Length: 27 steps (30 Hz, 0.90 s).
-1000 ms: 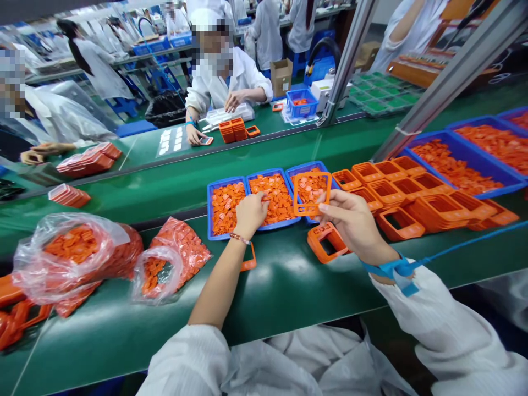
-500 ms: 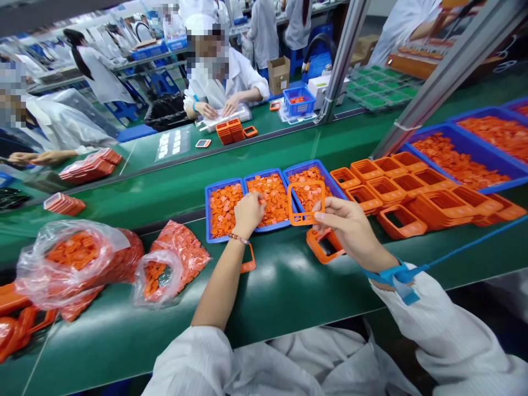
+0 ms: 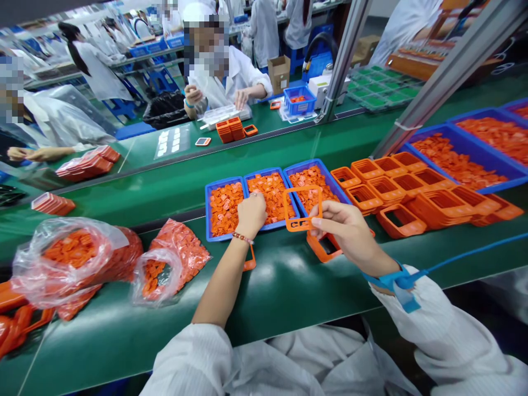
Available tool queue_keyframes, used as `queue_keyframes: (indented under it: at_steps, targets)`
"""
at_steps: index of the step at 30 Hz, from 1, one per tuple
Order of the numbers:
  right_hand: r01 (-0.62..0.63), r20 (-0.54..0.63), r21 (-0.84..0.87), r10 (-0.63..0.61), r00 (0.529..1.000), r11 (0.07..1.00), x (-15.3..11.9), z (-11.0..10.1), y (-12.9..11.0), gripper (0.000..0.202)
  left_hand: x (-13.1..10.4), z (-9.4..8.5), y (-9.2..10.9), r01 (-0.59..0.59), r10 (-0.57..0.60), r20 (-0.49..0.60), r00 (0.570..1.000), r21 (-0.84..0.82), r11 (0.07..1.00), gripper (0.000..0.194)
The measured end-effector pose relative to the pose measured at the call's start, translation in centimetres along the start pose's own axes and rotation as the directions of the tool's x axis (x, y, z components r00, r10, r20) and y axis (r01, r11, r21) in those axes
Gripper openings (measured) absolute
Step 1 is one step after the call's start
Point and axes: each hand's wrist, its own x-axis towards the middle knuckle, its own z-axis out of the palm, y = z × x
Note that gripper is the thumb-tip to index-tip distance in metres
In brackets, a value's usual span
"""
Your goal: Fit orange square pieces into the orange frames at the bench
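Note:
My right hand (image 3: 344, 228) pinches a thin orange plastic frame (image 3: 303, 225) by its right side and holds it upright above the table. My left hand (image 3: 252, 213) is closed, fingers down among the small orange plastic pieces in the middle blue tray (image 3: 274, 224); what its fingertips hold is hidden. Blue trays of similar pieces stand on either side, the left tray (image 3: 207, 212) and the right tray (image 3: 330, 173). Below my right hand lies a small stack of orange frames (image 3: 322, 254). Another orange frame (image 3: 251, 265) lies partly hidden behind my left wrist.
Stacked orange frames (image 3: 385, 187) fill the right side, with a large blue bin (image 3: 487, 187) behind. Plastic bags of orange pieces (image 3: 181, 250) lie at left. A metal post (image 3: 340, 71) rises beyond the trays. A blue cord (image 3: 466, 256) runs from my right wrist. Co-workers sit opposite.
My right hand has lowered the orange frame slightly and moved it a little left. My left hand has shifted slightly right within the middle tray. A co-worker opposite has raised one hand.

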Motion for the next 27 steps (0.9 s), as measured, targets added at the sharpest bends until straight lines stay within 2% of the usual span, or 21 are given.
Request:
queue_keyframes:
  at_steps: [9,16,19,21,23,25,27]
  targets:
    - [0.013,0.019,-0.014,-0.013,1.0,1.0,-0.1,0.2,0.0,0.025,0.0,-0.2,0.1,-0.013,0.013,0.011,1.0,-0.003,1.0,0.029]
    - [0.015,0.012,-0.029,-0.014,1.0,0.999,-0.2,-0.2,0.3,0.023,-0.1,-0.8,-0.9,-0.038,0.037,-0.018,0.999,-0.061,0.997,0.015]
    - [0.006,0.003,-0.025,-0.006,1.0,1.0,-0.1,-0.5,0.7,0.021,0.0,-1.2,-1.7,-0.074,0.058,-0.074,0.996,-0.234,0.97,0.012]
    - [0.002,-0.014,-0.021,-0.002,1.0,1.0,0.3,-0.6,0.9,0.021,0.0,-1.4,-2.2,-0.107,0.057,-0.117,0.991,-0.476,0.873,0.01]
    - [0.019,-0.041,-0.028,-0.02,0.999,0.999,0.8,-0.6,1.1,0.02,0.0,-1.4,-2.7,-0.121,0.049,-0.123,0.991,-0.698,0.705,0.009]
    - [0.054,-0.075,-0.053,-0.058,0.996,0.997,1.5,-0.3,1.1,0.021,-0.3,-1.6,-3.0,-0.118,0.047,-0.11,0.993,-0.825,0.552,0.009]
    - [0.082,-0.11,-0.085,-0.091,0.99,0.993,2.3,0.1,1.1,0.022,-1.0,-2.2,-3.2,-0.126,0.047,-0.118,0.992,-0.867,0.481,0.009]
